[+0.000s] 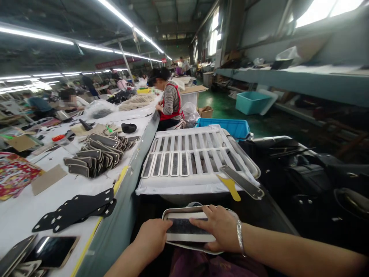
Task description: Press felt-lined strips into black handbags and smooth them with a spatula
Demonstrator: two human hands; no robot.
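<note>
long workshop under bright strip lights (pixel 117 12), with smooth green floor (pixel 213 100) beyond the white slotted board (pixel 173 187); behind the board, a glossy blue bin (pixel 243 129) and a person in a red apron (pixel 172 100). left of the board, a white-covered table (pixel 19 213) with a teal side, bearing heaped grey straps (pixel 98 152) with pale edges, flat black cutouts (pixel 83 207) pierced by diamond shapes, and a shiny phone (pixel 53 252). right of the board, a dark, bag-like jumble (pixel 308 171). across the board's near right corner, a long round-ended strap (pixel 242 182) and a yellow piece (pixel 231 188). on the near side of the board, a rounded panel (pixel 184 227) with raised whitish rim and mottled dark strip between pale bands; gripped at one end by the left hand (pixel 152 235), thumb on the rim, fingertips hidden; covered at the other by the right hand (pixel 221 227), fingers splayed, silvery bracelet (pixel 239 235) at the wrist
</note>
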